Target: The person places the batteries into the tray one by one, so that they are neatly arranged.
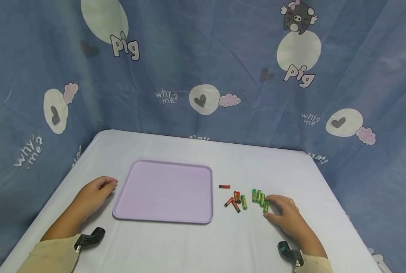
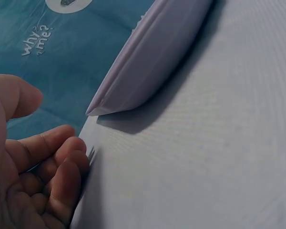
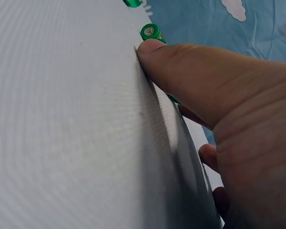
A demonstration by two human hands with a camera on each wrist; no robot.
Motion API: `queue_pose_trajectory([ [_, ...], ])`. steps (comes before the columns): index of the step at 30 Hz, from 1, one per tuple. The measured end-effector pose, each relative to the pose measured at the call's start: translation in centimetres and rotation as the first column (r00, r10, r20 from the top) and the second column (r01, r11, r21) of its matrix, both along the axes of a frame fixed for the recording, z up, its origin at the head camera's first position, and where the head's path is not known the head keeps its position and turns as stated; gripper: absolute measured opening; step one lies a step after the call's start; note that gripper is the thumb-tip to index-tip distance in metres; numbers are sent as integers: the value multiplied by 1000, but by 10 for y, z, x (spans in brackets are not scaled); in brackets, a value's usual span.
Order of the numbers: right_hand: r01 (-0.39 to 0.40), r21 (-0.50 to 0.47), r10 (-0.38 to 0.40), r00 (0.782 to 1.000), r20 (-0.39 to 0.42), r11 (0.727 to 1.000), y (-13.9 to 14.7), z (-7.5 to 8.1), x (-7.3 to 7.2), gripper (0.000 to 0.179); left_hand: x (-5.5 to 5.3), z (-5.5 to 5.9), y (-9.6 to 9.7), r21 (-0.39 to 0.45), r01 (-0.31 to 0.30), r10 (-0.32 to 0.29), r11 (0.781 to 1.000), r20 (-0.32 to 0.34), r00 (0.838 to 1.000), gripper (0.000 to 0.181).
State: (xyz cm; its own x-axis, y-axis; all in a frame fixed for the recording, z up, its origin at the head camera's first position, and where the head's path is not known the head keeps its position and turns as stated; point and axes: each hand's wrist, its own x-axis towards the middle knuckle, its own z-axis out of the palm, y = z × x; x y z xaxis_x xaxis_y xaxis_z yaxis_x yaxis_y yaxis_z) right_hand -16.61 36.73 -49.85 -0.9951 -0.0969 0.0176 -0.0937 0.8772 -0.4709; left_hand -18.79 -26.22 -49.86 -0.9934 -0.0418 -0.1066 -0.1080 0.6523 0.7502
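I have a green battery [image 1: 266, 206] right of the centre of the head view, lying on the table between the right hand's [image 1: 286, 216] thumb and index finger, which narrow onto it in a pinch. From the right wrist, the thumb covers part of the green, so I cannot tell how firm that pinch is. Three more green batteries [image 1: 259, 196] lie in a slanting row just to its left, close to one another.

Further left I see a lone green battery [image 1: 244, 202] beside five red ones: a pair of red batteries [image 1: 238, 197] side by side, two slanted red batteries [image 1: 236, 206] spreading apart below them, and one red battery [image 1: 224, 186] lying crosswise above.

Left of centre sits the lilac tray [image 1: 165, 191], flat on the white-covered table [image 1: 155, 246]. Near its left edge, apart from it, I see the left hand [image 1: 95, 193], fingers loosely bent; my left wrist view shows a gap between thumb and fingers.

Beige sleeves [image 1: 52, 254] with black wrist devices [image 1: 93, 237] fill the lower corners. Behind everything hangs a blue curtain [image 1: 189, 49] printed with pigs, hearts and lettering.
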Motion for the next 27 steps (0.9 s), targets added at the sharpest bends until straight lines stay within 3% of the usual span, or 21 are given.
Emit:
queue_pose_trajectory([
  [7, 20, -30, -20, 1000, 11, 999, -2, 3, -1, 58, 1, 1, -1, 33, 39, -38, 999, -29, 999, 53],
  [19, 40, -50, -37, 998, 46, 998, -3, 3, 0, 65, -1, -7, -7, -66, 119, -123, 991, -64, 990, 37],
  [27, 13, -37, -13, 1000, -2, 999, -8, 8, -2, 64, -2, -8, -5, -71, 140, -146, 988, -87, 985, 33],
])
